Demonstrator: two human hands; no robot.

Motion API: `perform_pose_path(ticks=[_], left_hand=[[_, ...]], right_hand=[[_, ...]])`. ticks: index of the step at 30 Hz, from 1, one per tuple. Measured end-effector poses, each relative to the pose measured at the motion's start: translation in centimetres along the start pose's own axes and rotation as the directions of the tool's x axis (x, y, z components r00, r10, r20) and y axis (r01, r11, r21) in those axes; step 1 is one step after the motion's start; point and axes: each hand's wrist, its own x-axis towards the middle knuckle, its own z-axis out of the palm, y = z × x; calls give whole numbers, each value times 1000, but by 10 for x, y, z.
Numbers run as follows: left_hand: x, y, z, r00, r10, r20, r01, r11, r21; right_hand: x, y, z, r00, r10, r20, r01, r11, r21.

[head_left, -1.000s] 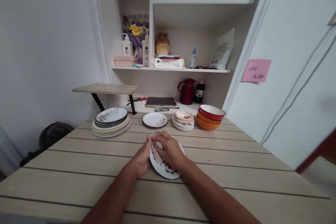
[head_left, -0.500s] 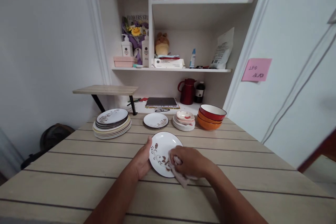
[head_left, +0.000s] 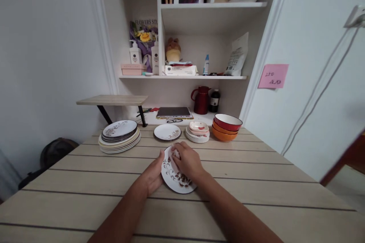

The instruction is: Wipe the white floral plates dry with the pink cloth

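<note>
A white plate [head_left: 171, 176] with a brown flower pattern and dark rim is tilted up towards me over the table. My left hand [head_left: 154, 172] grips its left edge, thumb along the rim and the other fingers hidden behind. On the plate's upper part, my right hand [head_left: 186, 159] presses a bunched pale cloth [head_left: 174, 155], its fingers closed round it. Behind this plate lies another flowered plate [head_left: 167, 132] on the table.
At the left stands a tall stack of plates [head_left: 119, 142] beside a small raised wooden shelf [head_left: 112, 100]. Small dishes [head_left: 197, 134] and stacked red and orange bowls [head_left: 226, 127] stand back right. Behind are glasses [head_left: 174, 120], a laptop [head_left: 174, 111] and a red jug [head_left: 201, 100].
My right hand has swept the cloth from the plate's lower right edge up and left to its upper part. My left hand keeps its hold. The view has shifted slightly.
</note>
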Motion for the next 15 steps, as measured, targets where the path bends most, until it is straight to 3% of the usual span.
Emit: perform_pose_path(ticks=[3, 8, 11, 15], left_hand=[[-3, 1, 2, 1000, 14, 19, -14, 1000, 5], [-8, 3, 1, 999, -9, -36, 11, 998, 59], [-8, 4, -1, 997, -33, -68, 38, 997, 65], [-8, 5, 0, 996, -42, -78, 47, 997, 64]], right_hand=[[-6, -5, 0, 980, -195, 28, 189, 972, 140], [-21, -7, -7, 869, -466, 164, 418, 871, 260], [-33, 0, -18, 832, -480, 279, 411, 870, 273], [-41, 20, -32, 855, -318, 409, 252, 945, 208]])
